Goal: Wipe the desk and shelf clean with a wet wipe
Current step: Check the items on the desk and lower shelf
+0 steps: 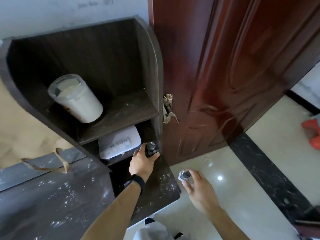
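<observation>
A dark wooden shelf unit (155, 70) stands on a dusty dark desk (57, 201) speckled with white bits. My left hand (142, 165) grips a small dark bottle (151, 149) at the right end of the lower shelf compartment. My right hand (199, 189) is out over the floor to the right of the desk and pinches a small white-and-black object (185, 175). No wet wipe is in view.
A white lidded cup (78, 99) lies tilted on the upper shelf board. A white box (119, 144) fills the lower compartment. A brown paper bag (26, 132) sits at the left. A red-brown door (225, 75) stands just right of the shelf. Glossy floor lies beyond.
</observation>
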`<state>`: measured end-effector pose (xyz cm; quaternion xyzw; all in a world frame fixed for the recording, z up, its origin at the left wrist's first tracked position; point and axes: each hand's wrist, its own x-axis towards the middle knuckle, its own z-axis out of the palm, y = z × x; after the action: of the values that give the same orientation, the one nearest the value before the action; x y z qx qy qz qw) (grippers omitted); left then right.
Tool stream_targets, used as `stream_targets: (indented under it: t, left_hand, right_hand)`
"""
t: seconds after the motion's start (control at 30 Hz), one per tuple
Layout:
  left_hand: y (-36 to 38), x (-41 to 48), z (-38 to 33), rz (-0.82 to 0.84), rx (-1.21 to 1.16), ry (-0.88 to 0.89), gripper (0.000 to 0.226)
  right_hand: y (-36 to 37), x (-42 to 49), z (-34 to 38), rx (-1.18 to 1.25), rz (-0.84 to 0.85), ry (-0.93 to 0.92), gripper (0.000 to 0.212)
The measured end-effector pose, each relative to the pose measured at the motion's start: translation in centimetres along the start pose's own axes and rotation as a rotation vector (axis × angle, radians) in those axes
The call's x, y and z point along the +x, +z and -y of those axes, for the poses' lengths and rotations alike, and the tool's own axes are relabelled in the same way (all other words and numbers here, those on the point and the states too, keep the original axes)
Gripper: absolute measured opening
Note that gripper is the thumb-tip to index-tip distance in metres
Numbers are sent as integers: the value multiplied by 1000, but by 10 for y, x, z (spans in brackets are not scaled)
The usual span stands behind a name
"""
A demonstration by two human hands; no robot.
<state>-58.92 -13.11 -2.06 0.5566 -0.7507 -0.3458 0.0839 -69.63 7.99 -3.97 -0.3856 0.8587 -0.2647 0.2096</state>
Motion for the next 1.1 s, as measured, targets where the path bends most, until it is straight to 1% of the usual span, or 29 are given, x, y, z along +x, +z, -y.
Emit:
stream_targets:
  t: [0.13,0.23,0.3,0.43,0.63,0.8,1.1]
  left_hand:
    - [14,18,-15,0,21,-90,69]
    - [22,30,-17,-13,18,-138,73]
    - [26,36,-17,-7,40,-153,71]
    - [34,40,-21,-5,119,-166,69]
    - [35,43,-27,-51,227,-172,71]
    - [36,49,-32,-119,236,-208,61]
    - [28,93,-43,-97,177,-243,50]
  right_hand:
    - [-6,3,-10,1,-14,26,27]
    - [-6,6,-16,-21,27,38,31]
    - [-7,11,-19,-16,60,28,34]
    - [-14,28,-24,-45,161,-31,37]
    - [-31,53,-33,-96,231,-144,34]
    - [-41,66,-46,-110,250,-176,36]
    - [-54,74,-66,-73,232,-161,34]
